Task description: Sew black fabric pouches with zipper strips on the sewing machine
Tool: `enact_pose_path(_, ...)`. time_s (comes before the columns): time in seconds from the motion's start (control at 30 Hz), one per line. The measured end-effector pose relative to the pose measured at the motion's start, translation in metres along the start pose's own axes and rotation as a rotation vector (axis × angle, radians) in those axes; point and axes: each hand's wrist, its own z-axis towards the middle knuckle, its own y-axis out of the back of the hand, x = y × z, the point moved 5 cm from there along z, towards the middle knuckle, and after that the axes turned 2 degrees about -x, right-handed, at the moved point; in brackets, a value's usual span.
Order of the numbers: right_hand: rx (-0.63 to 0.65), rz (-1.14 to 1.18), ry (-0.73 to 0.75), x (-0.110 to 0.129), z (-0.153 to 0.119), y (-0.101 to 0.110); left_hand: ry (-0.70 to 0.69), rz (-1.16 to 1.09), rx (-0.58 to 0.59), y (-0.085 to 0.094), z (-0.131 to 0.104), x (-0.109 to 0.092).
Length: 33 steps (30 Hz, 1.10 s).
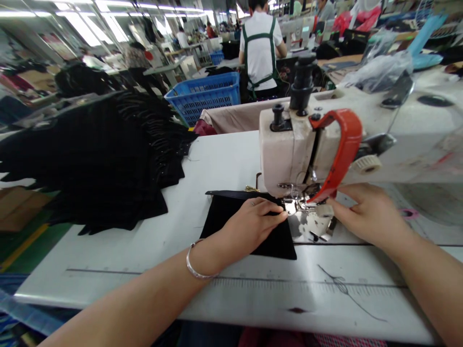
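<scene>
A black fabric piece (278, 243) lies on the white sewing table, its right edge beside the presser foot (290, 206) of a sewing machine (285, 149). My left hand (253, 221), with a silver bracelet at the wrist, rests on the fabric, fingers together and fingertips close to the foot. Right of the needle area is my right hand (369, 214), its thumb and fingers around the lower end of the red guard (342, 149); what exactly they grip is hard to make out.
A tall stack of black fabric pieces (90, 159) covers the table's left side. Loose thread (342, 286) lies near the front edge by a printed ruler. Behind the table are a blue crate (206, 96) and a person in a white shirt (260, 48).
</scene>
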Motion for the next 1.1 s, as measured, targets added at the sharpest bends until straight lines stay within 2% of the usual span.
enact_pose_path(0.17, 0.397, 0.13, 0.169, 0.009, -0.013, 0.007, 0.01, -0.012, -0.009, 0.0, 0.001, 0.002)
enact_pose_path(0.23, 0.481, 0.155, 0.186, 0.008, -0.017, 0.001, 0.011, -0.01, -0.018, 0.0, 0.002, 0.002)
enact_pose_path(0.3, 0.446, 0.147, 0.194, 0.006, -0.016, -0.009, 0.019, -0.016, -0.019, 0.0, 0.004, 0.002)
enact_pose_path(0.47, -0.013, -0.151, 0.132, 0.011, -0.004, -0.024, 0.05, -0.056, -0.063, 0.004, 0.003, 0.004)
enact_pose_path(0.53, -0.068, -0.185, 0.207, 0.023, -0.007, -0.024, 0.03, -0.056, -0.116, 0.008, -0.001, 0.0)
enact_pose_path(0.6, 0.007, -0.084, 0.346, 0.038, -0.014, -0.024, -0.022, -0.056, -0.156, 0.013, -0.007, -0.008)
enact_pose_path(0.67, 0.149, 0.064, 0.449, 0.049, -0.023, -0.025, -0.082, -0.041, -0.151, 0.014, -0.013, -0.017)
enact_pose_path(0.77, 0.306, 0.164, 0.457, 0.057, -0.032, -0.03, -0.137, 0.008, -0.101, 0.009, -0.017, -0.026)
enact_pose_path(0.93, 0.294, 0.142, 0.435, 0.059, -0.032, -0.035, -0.167, -0.013, -0.129, 0.004, -0.015, -0.021)
enact_pose_path(1.1, 0.271, 0.113, 0.421, 0.059, -0.029, -0.034, -0.176, -0.026, -0.089, 0.003, -0.009, -0.014)
